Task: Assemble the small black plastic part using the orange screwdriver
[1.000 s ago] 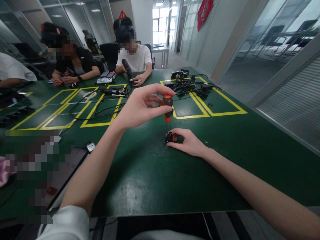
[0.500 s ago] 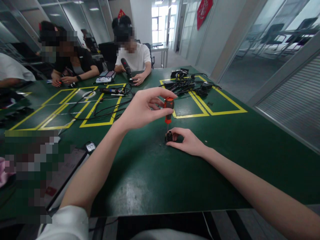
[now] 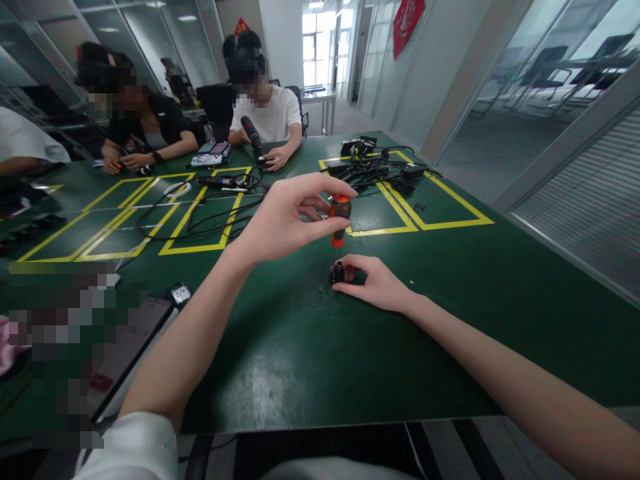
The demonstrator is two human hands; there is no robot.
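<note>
My left hand (image 3: 295, 217) is closed on the handle of an orange and black screwdriver (image 3: 341, 212), index finger over its top and thumb at its side. The screwdriver stands nearly upright, its thin shaft running down to a small black part (image 3: 338, 273). That part rests on the green table, pinched between the thumb and fingers of my right hand (image 3: 373, 283). The exact spot where the tip meets the part is too small to make out. A tiny speck, perhaps a screw, lies on the table just left of it.
A heap of black cables (image 3: 373, 170) lies at the back right inside yellow tape lines (image 3: 457, 223). More cable (image 3: 195, 230) loops across the left. A tablet-like device (image 3: 133, 333) lies near my left forearm. Across the table a person (image 3: 270, 113) holds a power screwdriver (image 3: 251, 133).
The screwdriver handle has tilted very slightly to the right, with my left fingertips shifting along. My right hand and the black part stay in place.
</note>
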